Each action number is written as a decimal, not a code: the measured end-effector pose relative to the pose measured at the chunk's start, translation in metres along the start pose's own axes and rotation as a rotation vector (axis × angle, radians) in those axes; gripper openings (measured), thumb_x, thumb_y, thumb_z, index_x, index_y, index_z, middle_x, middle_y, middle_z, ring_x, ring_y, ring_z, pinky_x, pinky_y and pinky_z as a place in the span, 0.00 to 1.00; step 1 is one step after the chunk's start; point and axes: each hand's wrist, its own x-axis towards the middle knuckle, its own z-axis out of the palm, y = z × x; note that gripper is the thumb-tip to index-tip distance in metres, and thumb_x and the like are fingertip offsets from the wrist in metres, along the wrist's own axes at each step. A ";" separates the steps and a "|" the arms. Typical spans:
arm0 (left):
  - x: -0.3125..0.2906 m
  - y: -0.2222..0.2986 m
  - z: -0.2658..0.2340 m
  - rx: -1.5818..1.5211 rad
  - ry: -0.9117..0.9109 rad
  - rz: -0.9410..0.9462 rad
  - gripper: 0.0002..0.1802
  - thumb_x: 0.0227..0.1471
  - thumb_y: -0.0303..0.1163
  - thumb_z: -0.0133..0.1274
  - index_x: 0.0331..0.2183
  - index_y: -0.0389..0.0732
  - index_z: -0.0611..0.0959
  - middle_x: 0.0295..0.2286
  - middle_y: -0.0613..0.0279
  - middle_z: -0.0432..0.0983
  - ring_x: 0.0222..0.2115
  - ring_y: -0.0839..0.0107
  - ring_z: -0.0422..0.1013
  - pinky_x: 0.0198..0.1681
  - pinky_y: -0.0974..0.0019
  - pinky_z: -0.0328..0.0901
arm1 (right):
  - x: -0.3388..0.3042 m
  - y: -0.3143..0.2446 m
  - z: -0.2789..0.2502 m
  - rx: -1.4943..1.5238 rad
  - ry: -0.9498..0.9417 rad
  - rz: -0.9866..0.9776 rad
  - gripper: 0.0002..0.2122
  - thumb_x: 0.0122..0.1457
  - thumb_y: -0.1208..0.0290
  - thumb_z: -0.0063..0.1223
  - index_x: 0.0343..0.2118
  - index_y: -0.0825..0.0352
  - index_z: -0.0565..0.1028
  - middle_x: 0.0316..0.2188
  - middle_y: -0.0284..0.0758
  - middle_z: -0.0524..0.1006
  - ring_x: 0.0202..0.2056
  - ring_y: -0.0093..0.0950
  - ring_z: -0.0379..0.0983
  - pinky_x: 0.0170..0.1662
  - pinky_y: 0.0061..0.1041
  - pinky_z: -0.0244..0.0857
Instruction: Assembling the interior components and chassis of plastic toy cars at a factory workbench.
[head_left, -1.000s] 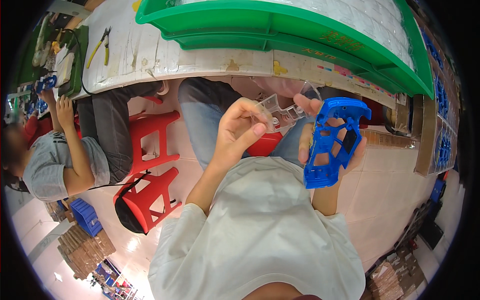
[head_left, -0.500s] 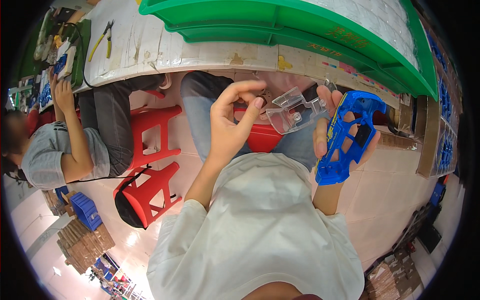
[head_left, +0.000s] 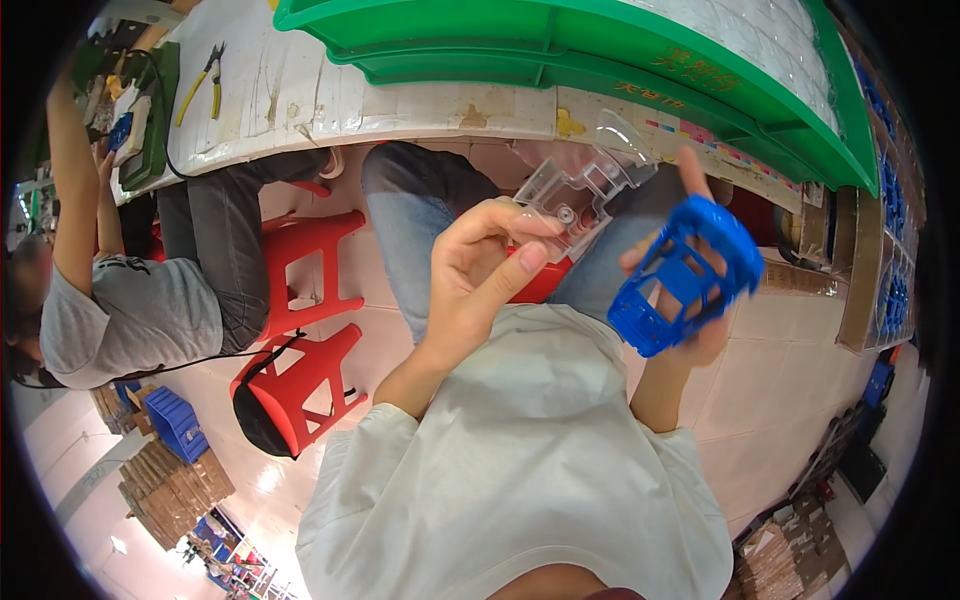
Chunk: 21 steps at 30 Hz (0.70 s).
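Note:
My left hand [head_left: 478,262] pinches a clear plastic window part [head_left: 565,212] between thumb and fingers. This part has a rounded, windscreen-like end and small round bosses, and it is tilted over my lap. To its right, my right hand [head_left: 708,345] grips a blue toy car body shell [head_left: 682,280] with open window gaps. The shell is tilted and slightly blurred, with its hollow inner side partly showing. One right finger points up behind the shell, while other fingers are hidden by it. A gap separates the clear part from the shell.
Stacked green trays [head_left: 450,45] holding white-wrapped goods stand on the worktable [head_left: 300,100] ahead. Yellow-handled pliers [head_left: 215,88] lie at the far left. Red stools [head_left: 310,375] and a seated co-worker [head_left: 150,310] are to my left. A cardboard box [head_left: 862,260] stands right.
The clear part has passed from my right fingertips into my left hand. My right hand has turned the blue shell and drawn it apart from the clear part. The co-worker's arm has moved up.

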 end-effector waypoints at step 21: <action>0.001 0.003 0.001 0.039 -0.006 0.023 0.08 0.45 0.24 0.47 0.32 0.34 0.74 0.28 0.62 0.68 0.30 0.77 0.64 0.36 0.75 0.58 | 0.020 -0.010 -0.014 -0.186 -0.231 -0.232 0.34 0.40 0.41 0.49 0.36 0.75 0.73 0.51 0.64 0.49 0.43 0.41 0.67 0.38 0.25 0.64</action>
